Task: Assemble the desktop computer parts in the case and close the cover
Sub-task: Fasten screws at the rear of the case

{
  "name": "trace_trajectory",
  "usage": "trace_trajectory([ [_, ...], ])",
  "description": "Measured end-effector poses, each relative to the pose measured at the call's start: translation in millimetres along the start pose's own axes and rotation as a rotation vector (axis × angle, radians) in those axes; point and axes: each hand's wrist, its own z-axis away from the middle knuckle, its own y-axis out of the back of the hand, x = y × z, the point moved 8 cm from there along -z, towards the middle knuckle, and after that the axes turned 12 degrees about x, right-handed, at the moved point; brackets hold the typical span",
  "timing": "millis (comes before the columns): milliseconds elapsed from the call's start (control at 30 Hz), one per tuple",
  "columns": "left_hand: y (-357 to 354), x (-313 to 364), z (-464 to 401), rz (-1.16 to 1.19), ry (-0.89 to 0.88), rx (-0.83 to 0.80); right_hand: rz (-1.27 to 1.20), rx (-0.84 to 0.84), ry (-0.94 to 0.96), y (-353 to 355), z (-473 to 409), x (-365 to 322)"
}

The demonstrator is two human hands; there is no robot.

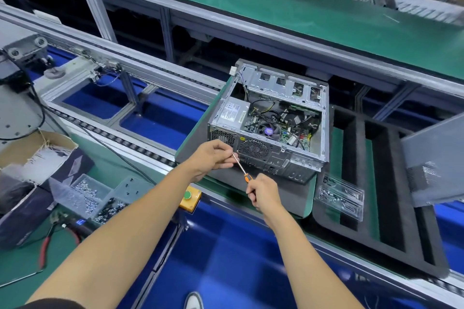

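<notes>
My right hand [262, 192] grips the screwdriver [244, 173]; my left hand [213, 158] pinches its tip against the open case [268, 123] at twelve o'clock; the screw could slip if the tip wobbles.

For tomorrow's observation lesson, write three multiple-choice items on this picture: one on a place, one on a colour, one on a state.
1. Where do the red-handled pliers lie?
A. inside the case
B. on the green mat at lower left
C. on the foam tray

2. What colour is the screwdriver handle?
A. orange and black
B. blue
C. white

3. The computer case is:
A. covered
B. open on top
C. boxed

Key: B, they lie by the left arm; A, the handle shows above the right hand; B, the boards and cables show inside.
</notes>
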Motion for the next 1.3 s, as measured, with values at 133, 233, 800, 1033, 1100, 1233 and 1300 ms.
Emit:
trace_trajectory([
  [133,14,3,-8,-0.110,-0.022,-0.029,0.055,-0.002,-0.009,-12,-5,0],
  [233,21,15,-14,-0.279,-0.131,-0.077,0.082,-0.007,-0.006,-17,-9,0],
  [800,5,6,-11,-0.007,-0.119,-0.006,-0.122,0.029,-0.127,-28,-8,25],
  [1033,-23,-15,-7,0.276,0.149,0.125,-0.222,-0.018,-0.138,-46,-7,28],
  [1100,-27,-15,-6,0.309,0.181,0.134,-0.227,-0.043,-0.148,-51,-7,28],
  [1233,-36,-11,-4,0.338,0.215,0.129,-0.216,-0.049,-0.136,-54,-11,28],
  [1300,-41,-8,-4,0.334,0.219,0.134,-0.206,-0.054,-0.129,-57,-10,28],
])
